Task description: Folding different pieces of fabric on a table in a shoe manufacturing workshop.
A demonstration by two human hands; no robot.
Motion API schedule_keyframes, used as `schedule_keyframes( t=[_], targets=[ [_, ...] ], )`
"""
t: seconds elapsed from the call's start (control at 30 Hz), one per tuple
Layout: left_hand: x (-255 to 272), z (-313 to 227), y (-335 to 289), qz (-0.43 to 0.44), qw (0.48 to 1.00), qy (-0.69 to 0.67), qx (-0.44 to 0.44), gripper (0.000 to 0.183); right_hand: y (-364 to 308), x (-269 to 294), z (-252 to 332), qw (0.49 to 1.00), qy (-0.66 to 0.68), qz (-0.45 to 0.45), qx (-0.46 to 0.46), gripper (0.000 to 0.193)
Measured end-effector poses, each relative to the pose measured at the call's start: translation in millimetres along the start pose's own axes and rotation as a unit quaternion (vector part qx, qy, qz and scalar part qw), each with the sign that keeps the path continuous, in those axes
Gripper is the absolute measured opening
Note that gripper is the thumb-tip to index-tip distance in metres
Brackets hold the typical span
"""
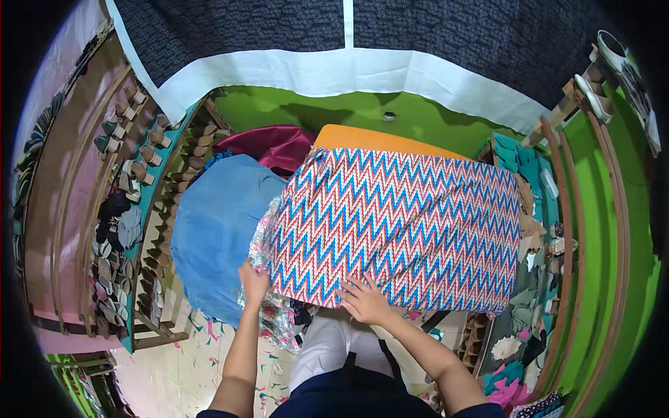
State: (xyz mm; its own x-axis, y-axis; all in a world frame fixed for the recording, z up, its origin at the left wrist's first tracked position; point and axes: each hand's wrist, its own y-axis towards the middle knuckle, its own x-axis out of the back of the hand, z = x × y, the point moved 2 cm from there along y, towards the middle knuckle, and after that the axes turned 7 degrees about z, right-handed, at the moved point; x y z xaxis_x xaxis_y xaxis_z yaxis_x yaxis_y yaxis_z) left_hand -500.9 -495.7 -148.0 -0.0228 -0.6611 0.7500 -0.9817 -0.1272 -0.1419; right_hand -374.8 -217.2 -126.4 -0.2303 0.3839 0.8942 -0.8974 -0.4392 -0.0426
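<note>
A cloth with a blue, red and white zigzag pattern (404,223) is spread over a broad flat surface in front of me. A floral cloth (277,320) shows along its left edge and hangs down. My left hand (255,282) is closed at the lower left corner, gripping the floral cloth's edge. Whether it also pinches the zigzag cloth, I cannot tell. My right hand (366,299) lies flat on the zigzag cloth near its front edge, fingers spread. Behind the zigzag cloth shows an orange-yellow panel (390,141).
A round blue-covered surface (223,230) stands at left, with shiny maroon fabric (272,143) behind it. Racks of shoe-shaped pieces (150,157) line the left. Wooden rails (605,209) and fabric scraps (519,320) are at right. Small scraps litter the floor (209,355). Dark curtains (453,42) hang ahead.
</note>
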Motion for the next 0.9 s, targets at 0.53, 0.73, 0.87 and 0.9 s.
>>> schedule_keyframes(
  t=[0.53, 0.73, 0.87, 0.9],
  targets=[
    [-70.0, -209.7, 181.2, 0.070, 0.931, 0.122, -0.337, 0.023, 131.1, 74.6, -109.8, 0.959, -0.018, -0.205, -0.192, 0.032],
    [-110.2, -224.4, 233.2, 0.072, 0.875, 0.101, -0.468, 0.026, 201.4, 92.7, -178.5, 0.931, -0.100, -0.227, -0.267, 0.045],
    [-117.4, -219.6, 247.3, 0.200, 0.878, 0.215, -0.379, 0.022, 215.3, 97.4, -194.1, 0.921, -0.101, -0.235, -0.293, 0.045],
    [-115.5, -215.9, 249.4, 0.210, 0.889, 0.184, -0.363, 0.022, 216.8, 96.0, -193.2, 0.908, -0.122, -0.254, -0.310, 0.037]
  ],
)
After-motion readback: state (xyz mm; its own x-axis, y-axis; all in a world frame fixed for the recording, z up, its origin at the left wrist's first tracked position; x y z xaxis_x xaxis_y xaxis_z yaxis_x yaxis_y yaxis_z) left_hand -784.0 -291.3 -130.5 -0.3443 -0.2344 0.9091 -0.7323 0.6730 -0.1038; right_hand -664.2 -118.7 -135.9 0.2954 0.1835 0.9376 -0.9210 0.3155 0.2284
